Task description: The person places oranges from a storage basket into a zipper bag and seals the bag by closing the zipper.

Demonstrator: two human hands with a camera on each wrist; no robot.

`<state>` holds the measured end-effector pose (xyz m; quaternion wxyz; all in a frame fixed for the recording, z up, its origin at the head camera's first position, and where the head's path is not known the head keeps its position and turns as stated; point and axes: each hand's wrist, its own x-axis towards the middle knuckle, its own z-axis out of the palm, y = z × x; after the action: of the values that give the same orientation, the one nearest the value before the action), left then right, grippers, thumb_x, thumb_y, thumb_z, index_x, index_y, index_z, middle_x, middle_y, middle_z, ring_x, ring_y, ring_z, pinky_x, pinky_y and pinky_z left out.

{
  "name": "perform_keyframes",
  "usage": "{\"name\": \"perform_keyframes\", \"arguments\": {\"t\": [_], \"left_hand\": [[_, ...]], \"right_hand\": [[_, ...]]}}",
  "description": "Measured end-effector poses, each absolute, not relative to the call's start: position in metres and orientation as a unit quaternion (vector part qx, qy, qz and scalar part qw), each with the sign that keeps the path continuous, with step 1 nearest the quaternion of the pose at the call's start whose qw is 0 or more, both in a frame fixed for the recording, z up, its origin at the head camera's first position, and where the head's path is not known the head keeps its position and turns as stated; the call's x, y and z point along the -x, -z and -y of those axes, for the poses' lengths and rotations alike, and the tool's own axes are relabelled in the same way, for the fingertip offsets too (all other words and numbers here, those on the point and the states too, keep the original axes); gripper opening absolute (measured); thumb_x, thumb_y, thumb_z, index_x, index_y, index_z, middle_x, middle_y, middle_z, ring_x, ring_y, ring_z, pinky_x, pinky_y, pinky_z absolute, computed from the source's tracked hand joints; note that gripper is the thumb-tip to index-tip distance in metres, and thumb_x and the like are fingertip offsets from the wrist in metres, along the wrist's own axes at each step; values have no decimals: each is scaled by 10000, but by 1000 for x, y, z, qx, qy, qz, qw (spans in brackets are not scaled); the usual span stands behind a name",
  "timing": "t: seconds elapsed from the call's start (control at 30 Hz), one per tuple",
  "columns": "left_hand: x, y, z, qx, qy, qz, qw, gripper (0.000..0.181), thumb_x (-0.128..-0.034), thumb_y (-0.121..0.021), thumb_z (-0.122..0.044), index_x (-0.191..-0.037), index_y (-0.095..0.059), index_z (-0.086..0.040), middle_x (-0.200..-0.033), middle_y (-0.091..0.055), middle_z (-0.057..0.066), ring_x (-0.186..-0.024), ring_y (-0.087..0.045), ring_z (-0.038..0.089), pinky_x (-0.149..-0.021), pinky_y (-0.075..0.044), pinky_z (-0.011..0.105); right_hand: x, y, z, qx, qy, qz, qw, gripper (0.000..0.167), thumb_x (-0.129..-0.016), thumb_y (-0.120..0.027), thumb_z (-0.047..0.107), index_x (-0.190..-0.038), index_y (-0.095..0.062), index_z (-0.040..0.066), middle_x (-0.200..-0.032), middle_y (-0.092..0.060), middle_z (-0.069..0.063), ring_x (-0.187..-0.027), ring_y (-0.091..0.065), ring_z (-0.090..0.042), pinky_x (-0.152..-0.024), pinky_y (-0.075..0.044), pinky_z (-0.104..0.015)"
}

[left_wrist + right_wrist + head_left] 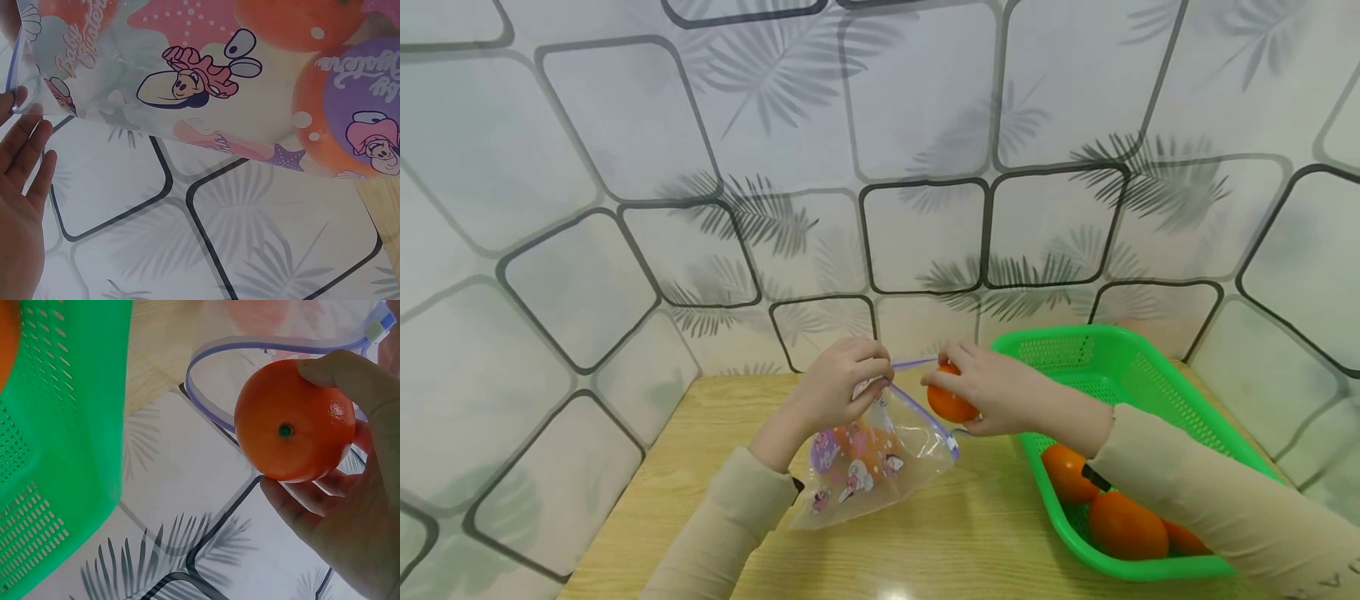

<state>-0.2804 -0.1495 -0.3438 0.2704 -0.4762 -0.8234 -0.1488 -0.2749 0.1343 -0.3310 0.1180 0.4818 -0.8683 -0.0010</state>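
Bagging looked to be the step: right hand [1000, 387] gripped a glossy, round orange [950, 402] at the mouth of a clear, printed zip bag [880, 493], left hand [835, 383] pinching the bag's edge. Next move seemingly called for a wide mouth. More oranges [1126, 527] sat in the perforated green basket [1138, 570], right.

The wall [1060, 83] is patterned with pale, round-cornered panels [925, 237], which are outlined in black and grey. Feathery leaves [760, 208] are printed across it, some dark, others faint. The table [970, 525] is surfaced in yellowish wood grain and is bordered by the wall at the back, left and right. Glare [893, 594] is reflected at the bottom of the head view.
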Motion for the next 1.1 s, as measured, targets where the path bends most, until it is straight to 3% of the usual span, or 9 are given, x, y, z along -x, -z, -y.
{"name": "perform_keyframes", "arguments": {"t": [0.23,0.83,1.1], "left_hand": [[279,345,150,473,144,825,273,56,-951,-761,-102,-939,-748,-155,-1000,-702,-5,-922,-661,191,-894,-564,397],[281,340,152,488,141,805,307,83,-913,-796,-92,-899,-730,-142,-963,-699,4,-884,-655,191,-828,-549,371],[283,337,152,491,147,801,310,93,-920,-781,-78,-891,-724,-146,-944,-694,5,-846,-638,184,-796,-540,376]], "right_hand": [[274,335,-132,-490,10,866,104,707,-731,-964,260,-1361,-650,193,-1290,-587,-137,-1077,-624,-286,-865,-622,-430],[276,335,-132,-528,16,839,131,647,-746,-963,218,-1305,-642,165,-1261,-648,-85,-1048,-656,-250,-789,-631,-382],[275,334,-133,-527,31,840,125,659,-785,-946,220,-1371,-649,188,-1382,-634,-119,-1127,-670,-284,-828,-637,-403]]}}
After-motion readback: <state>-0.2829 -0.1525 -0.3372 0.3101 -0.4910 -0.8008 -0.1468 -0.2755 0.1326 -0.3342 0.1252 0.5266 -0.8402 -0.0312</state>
